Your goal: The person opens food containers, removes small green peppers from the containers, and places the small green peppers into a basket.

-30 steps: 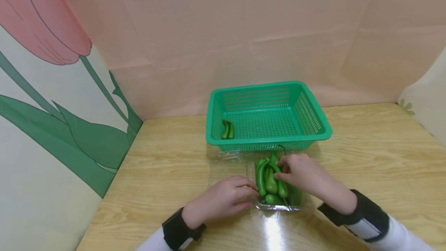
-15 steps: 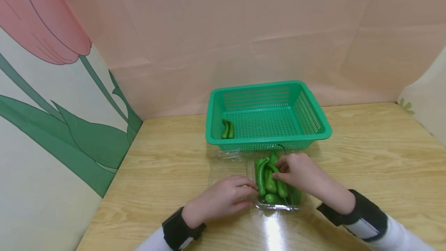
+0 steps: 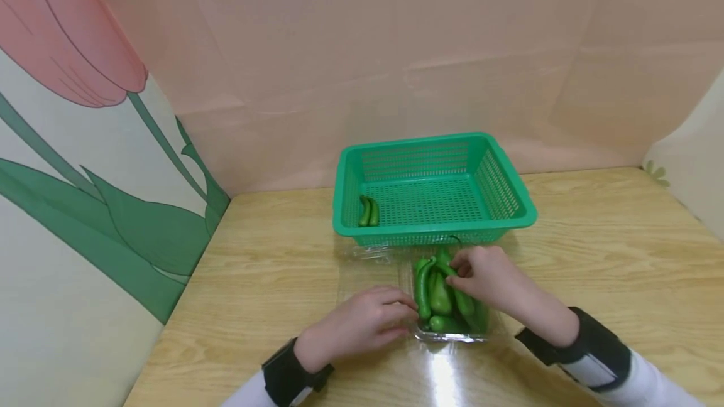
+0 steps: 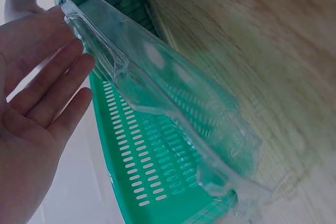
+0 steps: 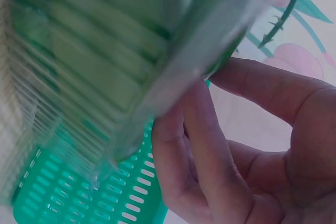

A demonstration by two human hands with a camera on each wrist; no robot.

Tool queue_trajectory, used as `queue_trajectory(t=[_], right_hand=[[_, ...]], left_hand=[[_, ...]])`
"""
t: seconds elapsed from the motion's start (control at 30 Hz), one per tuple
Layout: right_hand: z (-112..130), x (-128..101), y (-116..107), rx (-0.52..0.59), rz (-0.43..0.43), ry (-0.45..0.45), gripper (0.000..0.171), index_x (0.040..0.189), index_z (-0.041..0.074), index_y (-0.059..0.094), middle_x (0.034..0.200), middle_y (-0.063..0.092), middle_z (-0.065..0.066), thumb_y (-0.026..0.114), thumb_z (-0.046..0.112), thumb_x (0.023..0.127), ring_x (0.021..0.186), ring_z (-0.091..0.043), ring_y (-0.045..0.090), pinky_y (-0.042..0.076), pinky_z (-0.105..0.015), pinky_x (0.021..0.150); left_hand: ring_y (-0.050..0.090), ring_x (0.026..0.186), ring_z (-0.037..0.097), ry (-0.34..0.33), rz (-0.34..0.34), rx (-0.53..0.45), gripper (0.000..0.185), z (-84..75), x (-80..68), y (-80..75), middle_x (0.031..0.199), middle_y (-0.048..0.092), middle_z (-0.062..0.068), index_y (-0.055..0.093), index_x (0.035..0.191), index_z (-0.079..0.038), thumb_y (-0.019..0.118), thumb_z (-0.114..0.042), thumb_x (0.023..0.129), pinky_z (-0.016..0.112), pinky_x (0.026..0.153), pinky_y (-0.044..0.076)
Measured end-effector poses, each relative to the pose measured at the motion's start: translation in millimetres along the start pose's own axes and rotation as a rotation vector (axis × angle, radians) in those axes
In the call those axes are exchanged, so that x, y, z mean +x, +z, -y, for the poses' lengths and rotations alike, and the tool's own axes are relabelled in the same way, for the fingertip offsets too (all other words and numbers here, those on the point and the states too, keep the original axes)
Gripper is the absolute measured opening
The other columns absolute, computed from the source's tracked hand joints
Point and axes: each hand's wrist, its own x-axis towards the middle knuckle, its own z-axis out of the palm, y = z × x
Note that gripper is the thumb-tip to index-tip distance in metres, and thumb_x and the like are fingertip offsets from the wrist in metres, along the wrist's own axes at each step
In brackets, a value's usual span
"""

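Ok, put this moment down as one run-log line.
right hand: pinches green pepper; left hand: at clear container; green basket: two peppers

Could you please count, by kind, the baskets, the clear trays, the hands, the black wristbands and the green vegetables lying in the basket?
Green basket: 1
Clear tray: 1
Left hand and right hand: 2
Black wristbands: 2
Green vegetables in the basket: 2
Total: 8
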Motion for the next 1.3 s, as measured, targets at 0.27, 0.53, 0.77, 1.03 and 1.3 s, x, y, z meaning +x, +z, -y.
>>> queue_trajectory(t=[0.27, 0.53, 0.77, 1.03, 1.3], right_hand=[[-0.7, -0.8, -6.6, 0.014, -0.012, 0.007, 0.022, 0.089, 0.000, 0.068, 0.076, 0.070, -0.004, 0.075, 0.018, 0.077, 0.069, -0.015, 0.065, 0.057, -0.030, 0.060], [-1.0, -2.0, -11.8, 0.017, -0.006, 0.022, 0.024, 0.092, -0.001, 0.068, 0.078, 0.070, -0.005, 0.074, 0.017, 0.078, 0.071, -0.017, 0.066, 0.058, -0.031, 0.061], [-2.1, -1.9, -15.0, 0.019, -0.004, 0.022, 0.025, 0.094, -0.002, 0.067, 0.080, 0.070, -0.007, 0.074, 0.017, 0.079, 0.073, -0.019, 0.066, 0.058, -0.031, 0.061], [-0.7, -2.5, -18.9, 0.035, -0.014, 0.022, 0.025, 0.097, -0.002, 0.066, 0.082, 0.070, -0.008, 0.072, 0.016, 0.081, 0.074, -0.019, 0.067, 0.058, -0.030, 0.060], [0.7, -1.9, -22.0, 0.042, -0.039, -0.005, 0.024, 0.098, -0.001, 0.066, 0.082, 0.069, -0.007, 0.071, 0.016, 0.082, 0.074, -0.019, 0.066, 0.058, -0.030, 0.060]], left_hand=[[0.058, 0.110, 0.007, -0.002, -0.003, -0.001, 0.025, 0.0, -0.1, -0.3, 0.114, 0.065, -0.003, 0.068, 0.108, -0.014, 0.070, -0.022, 0.085, 0.015, 0.104, 0.040], [0.058, 0.110, 0.008, -0.009, 0.000, 0.004, 0.026, -0.5, -0.6, -0.1, 0.115, 0.065, -0.003, 0.067, 0.109, -0.014, 0.070, -0.022, 0.085, 0.015, 0.105, 0.040], [0.058, 0.110, 0.007, -0.016, 0.003, 0.008, 0.026, -0.7, -0.6, -0.1, 0.115, 0.065, -0.003, 0.067, 0.109, -0.014, 0.070, -0.023, 0.085, 0.015, 0.104, 0.040], [0.059, 0.110, 0.007, -0.008, -0.005, 0.011, 0.026, -0.5, -0.8, 0.6, 0.114, 0.065, -0.003, 0.068, 0.109, -0.015, 0.070, -0.023, 0.085, 0.015, 0.104, 0.040], [0.058, 0.110, 0.007, -0.008, 0.000, 0.005, 0.026, -0.3, -0.4, 0.9, 0.114, 0.065, -0.004, 0.067, 0.110, -0.014, 0.070, -0.023, 0.085, 0.015, 0.104, 0.040]])
